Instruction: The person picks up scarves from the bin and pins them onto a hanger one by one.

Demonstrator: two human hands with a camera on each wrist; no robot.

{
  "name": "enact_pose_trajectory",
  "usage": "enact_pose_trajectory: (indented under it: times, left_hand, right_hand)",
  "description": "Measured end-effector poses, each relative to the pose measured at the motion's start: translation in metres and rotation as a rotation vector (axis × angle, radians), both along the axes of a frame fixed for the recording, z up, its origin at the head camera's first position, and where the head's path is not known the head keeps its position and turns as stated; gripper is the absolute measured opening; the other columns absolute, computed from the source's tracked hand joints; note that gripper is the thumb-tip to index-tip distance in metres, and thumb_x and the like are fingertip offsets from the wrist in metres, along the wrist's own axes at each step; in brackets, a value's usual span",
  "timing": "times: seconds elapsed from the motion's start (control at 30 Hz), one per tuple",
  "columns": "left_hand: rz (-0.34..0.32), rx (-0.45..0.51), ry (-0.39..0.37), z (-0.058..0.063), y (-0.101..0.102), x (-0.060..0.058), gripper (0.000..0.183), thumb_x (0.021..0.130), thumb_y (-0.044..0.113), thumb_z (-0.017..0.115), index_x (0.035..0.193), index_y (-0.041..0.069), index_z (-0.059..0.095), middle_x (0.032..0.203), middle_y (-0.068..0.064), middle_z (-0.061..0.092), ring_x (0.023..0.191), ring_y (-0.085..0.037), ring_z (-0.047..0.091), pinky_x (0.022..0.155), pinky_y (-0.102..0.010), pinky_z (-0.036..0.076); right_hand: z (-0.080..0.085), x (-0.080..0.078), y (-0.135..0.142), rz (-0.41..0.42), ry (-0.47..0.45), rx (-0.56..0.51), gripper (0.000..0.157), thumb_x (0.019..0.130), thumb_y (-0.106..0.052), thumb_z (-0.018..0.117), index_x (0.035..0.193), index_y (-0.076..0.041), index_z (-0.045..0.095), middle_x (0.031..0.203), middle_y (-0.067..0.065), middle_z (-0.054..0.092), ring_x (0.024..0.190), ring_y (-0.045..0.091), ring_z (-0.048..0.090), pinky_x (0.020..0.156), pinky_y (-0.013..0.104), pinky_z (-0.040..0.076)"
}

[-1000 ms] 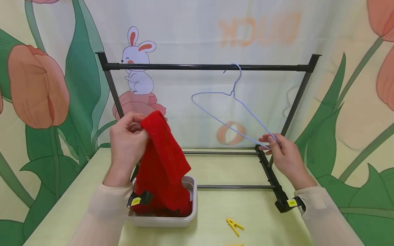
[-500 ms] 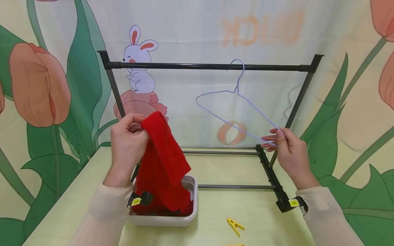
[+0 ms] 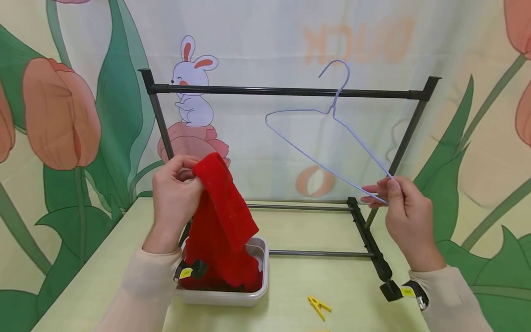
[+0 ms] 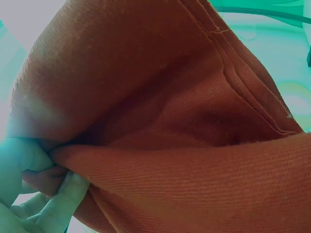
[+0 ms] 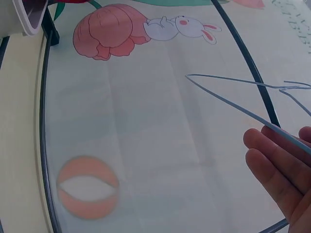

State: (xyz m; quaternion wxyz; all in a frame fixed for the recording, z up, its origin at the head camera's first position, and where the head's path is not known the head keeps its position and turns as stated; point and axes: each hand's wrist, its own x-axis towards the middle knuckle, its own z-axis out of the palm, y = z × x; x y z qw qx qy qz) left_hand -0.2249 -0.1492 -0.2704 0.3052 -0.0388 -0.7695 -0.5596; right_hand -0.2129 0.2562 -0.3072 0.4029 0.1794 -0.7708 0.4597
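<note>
My left hand point(image 3: 176, 196) pinches the upper edge of a red cloth point(image 3: 224, 207), which hangs down into a pale plastic tub point(image 3: 238, 299). In the left wrist view the folded layers of the cloth point(image 4: 204, 107) fill most of the picture, thumb and fingers gripping its edge at lower left. Off to the right, my right hand point(image 3: 408, 214) holds a lilac wire hanger point(image 3: 298, 148) by one corner. The hanger's hook rises above the black top bar of the rack and is off it. From the right wrist the hanger point(image 5: 228, 103) shows with its free corner pointing left.
A black rack point(image 3: 265, 91) stands on the pale green table point(image 3: 307, 272), its lower rails point(image 3: 319, 253) running close above the tabletop. One yellow clothespin point(image 3: 319, 307) lies near the front, with a sliver of yellow below it. Behind hangs a printed curtain point(image 3: 249, 120).
My right hand has drawn the hanger up and toward me to the right, so its hook has come off the top bar. The left hand keeps its hold on the cloth.
</note>
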Motion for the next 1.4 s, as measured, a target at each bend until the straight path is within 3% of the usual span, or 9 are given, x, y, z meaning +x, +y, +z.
enact_pose_trajectory:
  times: [0.23,0.53,0.7,0.9,1.03,1.17,1.4]
  left_hand:
    - [-0.014,0.021,0.014,0.002,0.0,0.001,0.022,0.1,0.024,0.076,0.118,0.011,0.076,0.113,-0.011,0.08,0.093,-0.024,0.074,0.087,-0.045,0.067]
    - [-0.053,0.088,0.095,0.01,0.003,0.002,0.015,0.099,0.012,0.073,0.112,0.007,0.077,0.107,-0.014,0.08,0.083,-0.012,0.075,0.077,-0.026,0.064]
    - [-0.077,0.116,0.098,0.016,0.011,0.004,0.016,0.099,0.01,0.072,0.113,0.007,0.076,0.107,-0.014,0.08,0.084,-0.018,0.075,0.079,-0.029,0.065]
    - [-0.084,0.106,0.082,0.018,0.021,0.006,0.018,0.099,0.008,0.071,0.116,0.008,0.076,0.109,-0.012,0.08,0.089,-0.025,0.074,0.083,-0.038,0.065]
    - [-0.098,0.08,0.111,0.014,0.031,0.002,0.019,0.097,0.006,0.071,0.115,0.007,0.076,0.111,-0.012,0.078,0.089,-0.024,0.075,0.081,-0.038,0.065]
    - [-0.113,0.021,0.192,0.008,0.046,-0.004,0.014,0.096,0.007,0.073,0.109,0.005,0.077,0.112,-0.011,0.076,0.088,-0.025,0.074,0.076,-0.032,0.063]
    - [-0.142,-0.109,0.305,-0.014,0.078,-0.016,0.008,0.094,0.003,0.074,0.1,0.0,0.077,0.11,-0.016,0.072,0.09,-0.03,0.073,0.079,-0.046,0.067]
  right_hand:
    - [-0.024,0.012,-0.007,-0.019,0.006,0.035,0.028,0.115,-0.005,0.045,0.105,0.007,0.068,0.1,-0.027,0.077,0.079,-0.01,0.076,0.071,0.012,0.059]
    - [-0.06,0.016,-0.025,0.098,0.037,0.008,0.026,0.111,0.007,0.044,0.102,0.007,0.068,0.096,0.002,0.084,0.076,-0.002,0.078,0.065,0.018,0.061]
    - [-0.073,0.022,-0.04,0.139,0.007,-0.008,0.026,0.112,0.008,0.043,0.097,0.007,0.065,0.092,0.023,0.081,0.075,0.0,0.079,0.064,0.021,0.062]
    - [-0.09,0.029,-0.057,0.178,-0.015,-0.025,0.024,0.11,0.01,0.045,0.096,0.005,0.063,0.091,0.022,0.081,0.076,0.002,0.08,0.065,0.022,0.063]
    - [-0.099,0.031,-0.064,0.191,-0.008,-0.038,0.024,0.109,0.012,0.046,0.095,0.004,0.064,0.09,0.021,0.081,0.075,0.002,0.079,0.063,0.022,0.062]
    - [-0.104,0.036,-0.07,0.225,-0.025,-0.07,0.026,0.11,0.012,0.044,0.094,0.004,0.063,0.088,0.022,0.081,0.073,0.003,0.079,0.062,0.023,0.062]
    - [-0.1,0.052,-0.083,0.243,-0.197,-0.208,0.027,0.115,0.0,0.042,0.094,0.006,0.059,0.089,0.024,0.08,0.07,0.012,0.08,0.063,0.029,0.064]
